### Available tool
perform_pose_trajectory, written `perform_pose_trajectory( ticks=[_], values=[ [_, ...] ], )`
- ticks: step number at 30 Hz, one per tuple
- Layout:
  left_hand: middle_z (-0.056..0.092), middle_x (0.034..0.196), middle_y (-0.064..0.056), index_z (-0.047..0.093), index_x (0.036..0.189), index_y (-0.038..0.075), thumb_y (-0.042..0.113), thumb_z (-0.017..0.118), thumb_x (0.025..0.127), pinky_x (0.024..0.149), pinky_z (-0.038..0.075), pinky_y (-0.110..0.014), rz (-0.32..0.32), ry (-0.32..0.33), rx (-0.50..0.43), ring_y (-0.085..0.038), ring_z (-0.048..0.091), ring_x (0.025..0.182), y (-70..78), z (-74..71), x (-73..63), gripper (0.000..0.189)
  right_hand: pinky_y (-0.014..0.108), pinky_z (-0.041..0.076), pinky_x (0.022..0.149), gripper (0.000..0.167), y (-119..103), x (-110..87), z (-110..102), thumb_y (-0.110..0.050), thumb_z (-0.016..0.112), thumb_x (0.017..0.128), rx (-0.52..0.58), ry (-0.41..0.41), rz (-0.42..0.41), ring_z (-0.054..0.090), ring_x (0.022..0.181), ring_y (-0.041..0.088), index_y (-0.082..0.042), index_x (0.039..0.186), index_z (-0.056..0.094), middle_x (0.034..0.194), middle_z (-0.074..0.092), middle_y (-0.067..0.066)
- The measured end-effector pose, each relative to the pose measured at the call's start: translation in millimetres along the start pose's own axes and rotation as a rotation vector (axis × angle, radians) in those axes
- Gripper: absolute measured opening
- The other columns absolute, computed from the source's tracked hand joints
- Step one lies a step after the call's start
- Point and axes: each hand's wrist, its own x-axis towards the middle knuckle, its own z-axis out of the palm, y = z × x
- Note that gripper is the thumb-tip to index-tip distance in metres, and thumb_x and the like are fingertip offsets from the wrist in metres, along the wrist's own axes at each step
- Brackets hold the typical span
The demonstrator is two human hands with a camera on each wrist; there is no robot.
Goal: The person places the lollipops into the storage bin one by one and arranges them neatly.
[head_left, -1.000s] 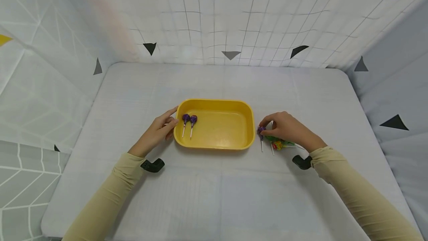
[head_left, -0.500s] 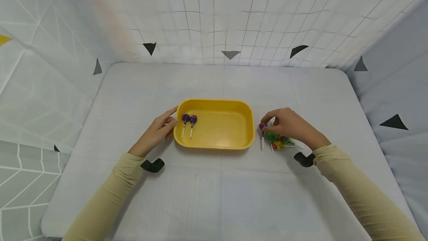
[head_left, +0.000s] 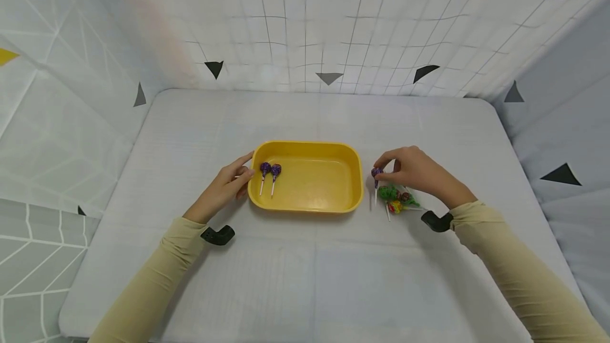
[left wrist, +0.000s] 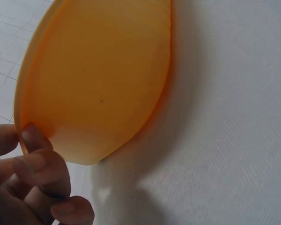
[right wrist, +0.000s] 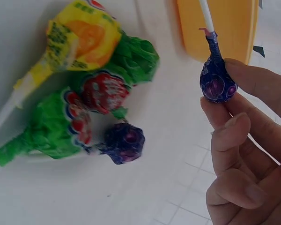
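My left hand (head_left: 224,187) holds the left end of a yellow tray (head_left: 305,208), thumb and index finger at its rim. Two purple-wrapped lollipops (head_left: 276,171) lie side by side in the tray's left part, sticks toward me. Right of the tray, my right hand (head_left: 414,171) pinches another purple-wrapped lollipop (right wrist: 218,84) by its head between thumb and fingertips, raised off the table with its stick hanging down. Below that hand sits a small pile with a yellow lollipop (right wrist: 86,35), green lollipops (right wrist: 54,124), a red lollipop (right wrist: 104,91) and a purple lollipop (right wrist: 125,143).
The table (head_left: 305,279) has a white cover. Patterned white sheets (head_left: 305,25) stand round its back and sides. Dark camera mounts (head_left: 217,235) jut from both wrists.
My right hand has lifted the purple lollipop off the table beside the pile and drawn it slightly away and to the right. The left hand and the tray have stayed still.
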Motion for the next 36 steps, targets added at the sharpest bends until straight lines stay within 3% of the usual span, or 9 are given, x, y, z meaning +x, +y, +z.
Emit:
perform_pose_trajectory(
  ticks=[16, 36],
  values=[
    [0.053, 0.086, -0.009, 0.031, 0.164, 0.018, 0.030, 0.047, 0.112, 0.058, 0.042, -0.025, 0.018, 0.000, -0.005, -0.014, 0.048, 0.064, -2.8, -1.2, 1.3, 0.056, 0.029, 0.050, 0.056, 0.024, -9, 4.9, -17, -0.031, 0.080, 0.092, -0.061, 0.045, 0.023, 0.056, 0.068, 0.018, -0.019, 0.112, 0.078, 0.101, 0.075, -0.001],
    [0.052, 0.085, -0.009, 0.031, 0.164, 0.017, 0.027, 0.047, 0.112, 0.058, 0.042, -0.026, 0.024, -0.010, -0.027, -0.013, 0.047, 0.064, -1.1, -2.0, 0.1, 0.055, 0.031, 0.053, 0.055, 0.020, -27, 21.2, -18, -0.031, 0.081, 0.091, -0.043, 0.052, -0.021, 0.057, 0.063, 0.020, -0.022, 0.109, 0.080, 0.096, 0.075, -0.003]
  ],
)
